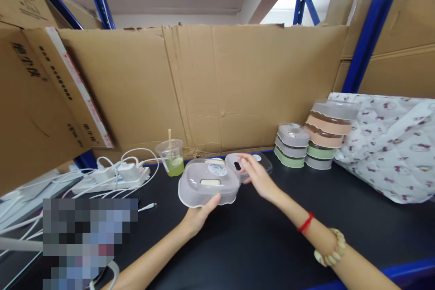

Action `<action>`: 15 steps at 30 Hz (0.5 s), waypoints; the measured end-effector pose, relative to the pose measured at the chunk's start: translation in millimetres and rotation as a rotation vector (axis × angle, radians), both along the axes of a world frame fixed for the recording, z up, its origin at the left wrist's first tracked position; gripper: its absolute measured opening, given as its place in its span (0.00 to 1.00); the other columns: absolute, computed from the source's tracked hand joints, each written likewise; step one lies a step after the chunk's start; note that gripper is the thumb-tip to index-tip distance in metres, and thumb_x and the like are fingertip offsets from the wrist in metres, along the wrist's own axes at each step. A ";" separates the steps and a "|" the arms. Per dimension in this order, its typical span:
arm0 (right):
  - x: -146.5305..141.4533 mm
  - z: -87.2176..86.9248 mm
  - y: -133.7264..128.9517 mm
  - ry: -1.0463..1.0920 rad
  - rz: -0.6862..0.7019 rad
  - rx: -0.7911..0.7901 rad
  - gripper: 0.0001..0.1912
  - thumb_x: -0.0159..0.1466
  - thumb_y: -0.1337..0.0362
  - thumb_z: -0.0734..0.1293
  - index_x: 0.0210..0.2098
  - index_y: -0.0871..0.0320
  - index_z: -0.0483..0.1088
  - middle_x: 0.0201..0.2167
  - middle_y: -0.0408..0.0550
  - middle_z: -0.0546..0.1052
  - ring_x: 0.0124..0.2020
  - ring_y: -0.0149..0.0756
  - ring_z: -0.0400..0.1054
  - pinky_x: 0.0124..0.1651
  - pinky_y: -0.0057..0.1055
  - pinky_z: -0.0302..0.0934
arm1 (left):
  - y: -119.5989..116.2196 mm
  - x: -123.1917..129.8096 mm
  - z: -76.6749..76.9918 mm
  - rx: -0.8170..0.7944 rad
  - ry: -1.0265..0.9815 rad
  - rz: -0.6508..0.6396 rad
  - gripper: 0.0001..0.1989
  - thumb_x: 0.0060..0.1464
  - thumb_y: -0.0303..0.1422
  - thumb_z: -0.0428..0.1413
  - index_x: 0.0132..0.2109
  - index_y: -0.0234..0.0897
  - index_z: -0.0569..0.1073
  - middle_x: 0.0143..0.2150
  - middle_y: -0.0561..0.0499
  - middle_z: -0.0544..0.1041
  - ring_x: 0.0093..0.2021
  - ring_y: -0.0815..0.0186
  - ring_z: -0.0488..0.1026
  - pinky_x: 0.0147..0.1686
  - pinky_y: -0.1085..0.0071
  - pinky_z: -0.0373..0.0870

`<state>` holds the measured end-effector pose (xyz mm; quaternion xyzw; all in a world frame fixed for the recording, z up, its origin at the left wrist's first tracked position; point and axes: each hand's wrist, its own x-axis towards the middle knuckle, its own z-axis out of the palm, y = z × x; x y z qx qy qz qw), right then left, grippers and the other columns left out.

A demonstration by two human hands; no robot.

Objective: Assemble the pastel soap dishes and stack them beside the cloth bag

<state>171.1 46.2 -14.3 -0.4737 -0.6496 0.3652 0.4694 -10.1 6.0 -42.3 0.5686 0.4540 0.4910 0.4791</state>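
My left hand (197,218) holds a grey-mauve plastic box with a clear domed lid (192,176), thumb on its near side and the other fingers mostly hidden beneath. The lid bears a round floral sticker (217,170) and a cream oval piece (210,182). To the right, my right hand (258,179) has its fingers apart, just beside the held box. Behind those fingers lies a clear lid (264,163) with a dark oval slot and a round sticker. Whether the fingertips touch that lid or the box, I cannot tell.
Grey, green and peach boxes stand in two stacks (292,147) (324,133) at the right, by a patterned bag (390,145). A plastic cup with green drink (175,165) and a white power strip (132,176) with cables are at the left. Cardboard (251,90) walls the back.
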 end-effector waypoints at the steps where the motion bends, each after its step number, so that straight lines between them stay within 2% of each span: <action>1: 9.7 1.2 7.5 -0.097 -0.161 0.126 0.28 0.55 0.46 0.58 0.47 0.57 0.64 0.47 0.54 0.66 0.40 0.41 0.65 0.39 0.42 0.64 | 2.2 -0.6 -1.3 -0.045 -0.033 0.036 0.49 0.23 0.64 0.54 0.48 0.31 0.71 0.48 0.40 0.72 0.58 0.49 0.60 0.63 0.54 0.49; 3: 30.5 4.2 20.5 -0.224 -0.407 0.281 0.25 0.53 0.51 0.59 0.46 0.59 0.65 0.46 0.56 0.66 0.44 0.44 0.62 0.47 0.46 0.60 | 7.1 -1.8 -5.5 -0.106 -0.091 0.062 0.53 0.20 0.65 0.55 0.49 0.29 0.69 0.51 0.39 0.70 0.61 0.48 0.55 0.64 0.56 0.47; 5: 50.7 7.1 29.3 -0.295 -0.563 0.358 0.24 0.51 0.57 0.59 0.44 0.63 0.65 0.44 0.58 0.65 0.49 0.46 0.59 0.54 0.47 0.54 | 11.1 -2.7 -10.0 -0.114 -0.117 0.032 0.54 0.21 0.64 0.56 0.51 0.28 0.68 0.53 0.38 0.68 0.61 0.48 0.55 0.64 0.58 0.47; 10: 81.4 12.1 35.7 -0.374 -0.824 0.273 0.25 0.49 0.61 0.60 0.46 0.65 0.64 0.44 0.61 0.62 0.50 0.51 0.54 0.54 0.50 0.50 | 14.1 -3.1 -18.4 -0.131 -0.177 -0.018 0.53 0.22 0.62 0.58 0.52 0.27 0.65 0.53 0.37 0.67 0.59 0.48 0.58 0.63 0.56 0.49; 13: 75.8 14.0 34.0 -0.306 -0.861 0.252 0.28 0.48 0.58 0.60 0.46 0.66 0.64 0.47 0.63 0.62 0.53 0.53 0.52 0.56 0.53 0.46 | 12.5 -1.8 -19.8 -0.131 -0.237 -0.015 0.52 0.24 0.61 0.58 0.53 0.28 0.65 0.55 0.38 0.66 0.60 0.47 0.56 0.63 0.55 0.48; 15: 60.5 14.6 28.7 -0.204 -0.713 0.279 0.30 0.50 0.52 0.60 0.47 0.66 0.64 0.48 0.63 0.63 0.53 0.52 0.53 0.57 0.51 0.47 | 10.8 -0.3 -17.4 -0.104 -0.247 -0.032 0.51 0.26 0.61 0.58 0.53 0.28 0.65 0.56 0.38 0.65 0.60 0.47 0.56 0.62 0.55 0.49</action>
